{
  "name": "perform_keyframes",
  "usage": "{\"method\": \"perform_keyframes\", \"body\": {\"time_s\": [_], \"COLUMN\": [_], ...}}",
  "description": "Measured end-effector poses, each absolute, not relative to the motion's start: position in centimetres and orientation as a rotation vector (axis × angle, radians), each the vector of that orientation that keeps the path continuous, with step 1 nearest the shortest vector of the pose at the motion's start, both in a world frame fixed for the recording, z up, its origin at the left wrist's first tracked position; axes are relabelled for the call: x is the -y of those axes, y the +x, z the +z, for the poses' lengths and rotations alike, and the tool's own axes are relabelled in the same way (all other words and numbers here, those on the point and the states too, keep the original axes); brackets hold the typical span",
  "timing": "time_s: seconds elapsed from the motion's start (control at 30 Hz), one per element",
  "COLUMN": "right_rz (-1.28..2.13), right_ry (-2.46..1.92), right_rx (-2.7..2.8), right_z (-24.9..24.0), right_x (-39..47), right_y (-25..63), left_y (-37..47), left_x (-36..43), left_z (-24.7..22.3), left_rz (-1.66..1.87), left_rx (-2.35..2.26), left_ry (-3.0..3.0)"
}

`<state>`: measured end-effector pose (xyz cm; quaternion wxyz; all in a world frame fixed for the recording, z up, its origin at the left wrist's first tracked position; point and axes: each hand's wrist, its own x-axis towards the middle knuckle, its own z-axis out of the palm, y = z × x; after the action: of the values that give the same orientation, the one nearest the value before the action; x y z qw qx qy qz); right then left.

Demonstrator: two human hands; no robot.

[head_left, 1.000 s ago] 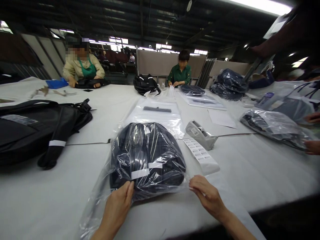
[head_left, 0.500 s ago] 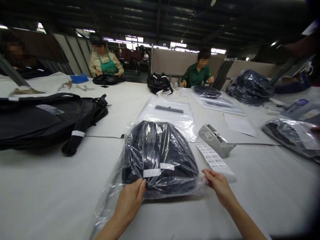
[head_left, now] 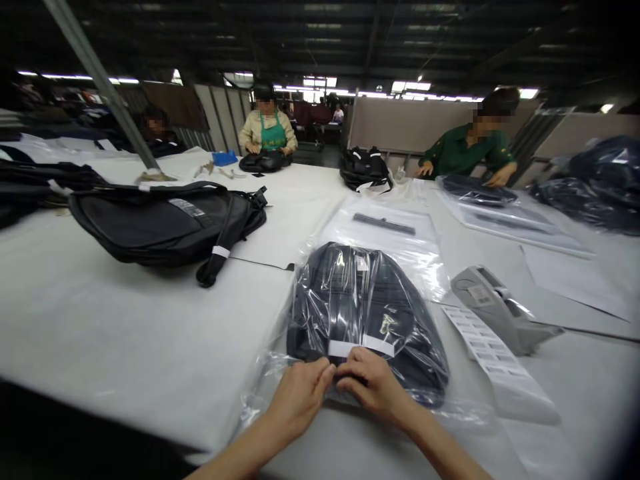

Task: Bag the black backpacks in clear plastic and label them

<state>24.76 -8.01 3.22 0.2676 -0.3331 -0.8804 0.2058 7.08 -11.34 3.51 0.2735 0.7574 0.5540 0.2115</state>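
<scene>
A black backpack (head_left: 370,307) inside a clear plastic bag (head_left: 273,373) lies flat in front of me, two white bands crossing its straps. My left hand (head_left: 303,390) pinches the bag's plastic at the backpack's near edge. Close beside it, almost touching, my right hand (head_left: 370,383) has its fingers curled over the same edge, also on the plastic. What exactly lies between the right fingertips is hidden. To the right are a sheet of printed labels (head_left: 483,340) and a grey tape dispenser (head_left: 500,307).
A flat stack of clear bags (head_left: 385,233) lies beyond the backpack. Another black backpack (head_left: 170,220) rests at left, near a slanted metal post (head_left: 105,87). Two people work across the white table (head_left: 125,320), one in a green apron (head_left: 273,137), one in a dark green shirt (head_left: 465,150).
My right hand has moved left from the bag's right corner to beside my left hand. The view has swung left, so things appear farther right.
</scene>
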Motion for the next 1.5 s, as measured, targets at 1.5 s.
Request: {"method": "perform_keyframes", "body": {"time_s": [1.5], "right_rz": [0.568], "right_ry": [-0.874], "right_rx": [2.118], "right_z": [2.1], "right_x": [7.8], "right_y": [26.3], "left_y": [-6.4], "left_x": [14.5], "left_z": [0.4], "left_rz": [1.21], "left_rx": [-1.346], "left_ry": [2.003]}}
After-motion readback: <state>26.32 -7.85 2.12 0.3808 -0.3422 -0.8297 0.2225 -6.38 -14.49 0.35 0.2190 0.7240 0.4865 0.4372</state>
